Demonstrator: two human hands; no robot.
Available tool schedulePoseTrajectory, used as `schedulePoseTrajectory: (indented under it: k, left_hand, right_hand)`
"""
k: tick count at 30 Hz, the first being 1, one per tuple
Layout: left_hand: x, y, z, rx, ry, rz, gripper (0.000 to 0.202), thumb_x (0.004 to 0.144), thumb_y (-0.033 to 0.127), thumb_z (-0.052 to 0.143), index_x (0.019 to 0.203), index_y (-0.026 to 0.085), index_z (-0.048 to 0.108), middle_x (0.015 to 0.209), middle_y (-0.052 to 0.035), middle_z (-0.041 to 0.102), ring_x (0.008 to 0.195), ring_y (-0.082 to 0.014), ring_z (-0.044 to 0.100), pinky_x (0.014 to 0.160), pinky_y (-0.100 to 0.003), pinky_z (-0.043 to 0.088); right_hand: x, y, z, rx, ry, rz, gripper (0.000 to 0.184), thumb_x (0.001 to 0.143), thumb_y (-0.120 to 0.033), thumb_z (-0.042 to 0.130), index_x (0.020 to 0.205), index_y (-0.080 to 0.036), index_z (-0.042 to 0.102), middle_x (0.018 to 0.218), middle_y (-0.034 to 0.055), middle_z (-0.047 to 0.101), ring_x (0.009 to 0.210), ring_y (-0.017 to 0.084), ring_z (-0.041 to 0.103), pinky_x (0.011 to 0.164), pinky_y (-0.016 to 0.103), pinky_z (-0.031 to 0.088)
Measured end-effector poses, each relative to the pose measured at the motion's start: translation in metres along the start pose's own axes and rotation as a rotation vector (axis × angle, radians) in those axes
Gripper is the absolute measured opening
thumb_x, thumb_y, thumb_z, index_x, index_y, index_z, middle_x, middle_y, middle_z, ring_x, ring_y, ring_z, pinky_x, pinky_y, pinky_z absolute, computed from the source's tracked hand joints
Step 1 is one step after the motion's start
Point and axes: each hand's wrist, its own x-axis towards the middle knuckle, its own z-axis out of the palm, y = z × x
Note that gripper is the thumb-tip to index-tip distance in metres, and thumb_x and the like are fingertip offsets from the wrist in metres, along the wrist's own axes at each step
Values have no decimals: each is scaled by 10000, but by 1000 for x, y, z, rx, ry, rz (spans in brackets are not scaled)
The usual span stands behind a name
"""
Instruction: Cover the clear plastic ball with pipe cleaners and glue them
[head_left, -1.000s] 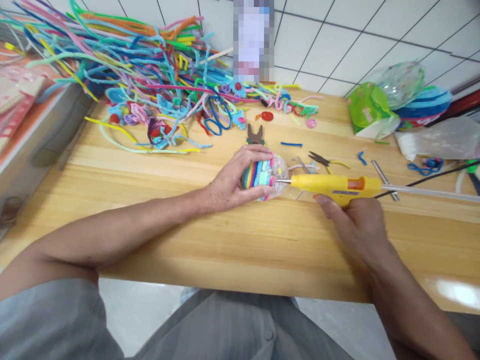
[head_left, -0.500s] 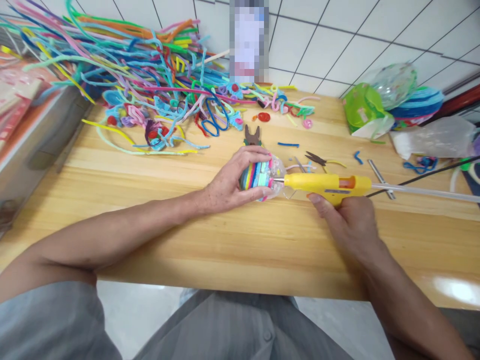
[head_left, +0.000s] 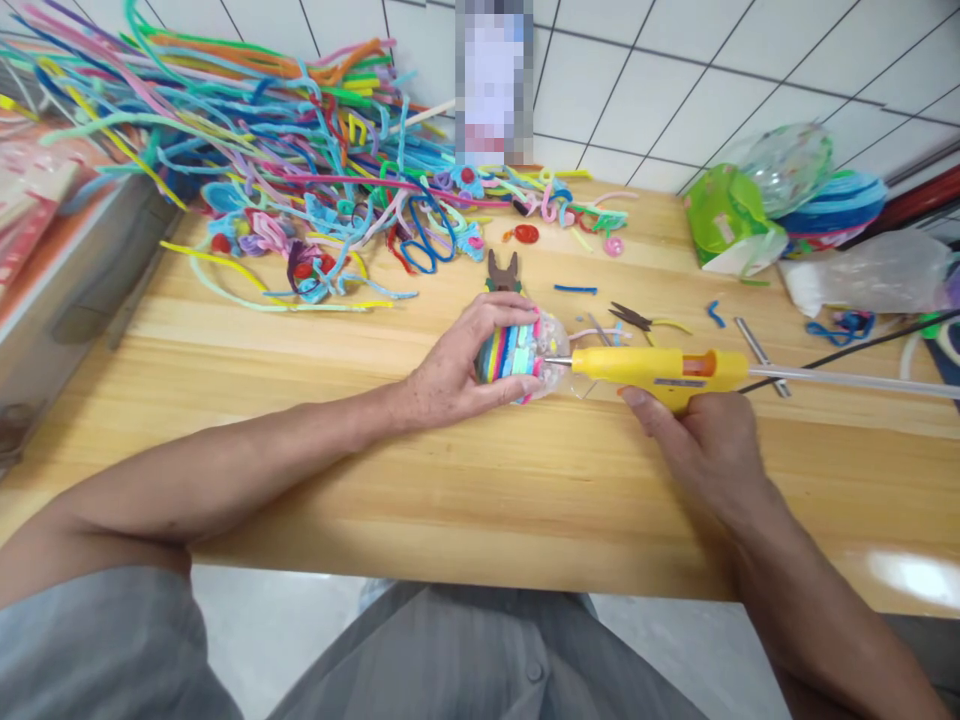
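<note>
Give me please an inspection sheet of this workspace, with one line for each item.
Surface: wooden table, glossy.
Work things: striped ball; glue gun, yellow, nozzle at the striped ball.
Clutter: pipe cleaners heaped at the back; pliers; green bag.
Hands: left hand grips the striped ball; right hand holds the glue gun.
Cables: black cable at the right.
Surroundings: tiled wall, white.

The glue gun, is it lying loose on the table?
No, the right hand grips the glue gun, its nozzle at the ball in the left hand.
</note>
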Motion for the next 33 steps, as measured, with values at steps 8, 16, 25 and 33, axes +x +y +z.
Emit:
schedulePoseTrajectory:
  k: [8, 16, 25, 33]
  left_hand:
    - [-1, 1, -1, 10, -13, -1, 605, 985, 455, 816, 1496, 276, 547, 1458, -155, 650, 1418, -324, 628, 1185, -549, 538]
    - [-1, 4, -1, 4, -20, 0, 612, 968, 429, 840, 1480, 263, 547, 1457, -163, 634, 1413, -312, 631, 1184, -529, 543]
    - [-4, 10, 1, -12, -27, -69, 594, 966, 458, 834, 1450, 276, 541, 1482, -157, 602, 1436, -307, 592, 1202, -529, 521]
    - [-3, 12, 0, -3, -42, -68, 627, 934, 419, 870, 1451, 285, 543, 1479, -157, 612, 1425, -331, 604, 1188, -555, 531]
  right_hand:
    - [1, -1, 2, -5, -24, 45, 580, 1006, -573, 612, 545, -258, 455, 473, 8, 510, 468, 164, 494, 514, 328, 335]
    - [2, -5, 4, 23, -13, 35, 518, 991, -569, 628, 590, -264, 508, 521, 16, 560, 503, 200, 563, 527, 341, 403]
    - [0, -14, 21, 1, 132, 175, 370, 817, -441, 764, 593, -271, 524, 539, 6, 625, 522, 223, 645, 560, 347, 478]
    - [0, -17, 22, -81, 146, 157, 280, 761, -327, 660, 601, -286, 434, 502, 6, 558, 514, 224, 615, 520, 343, 431]
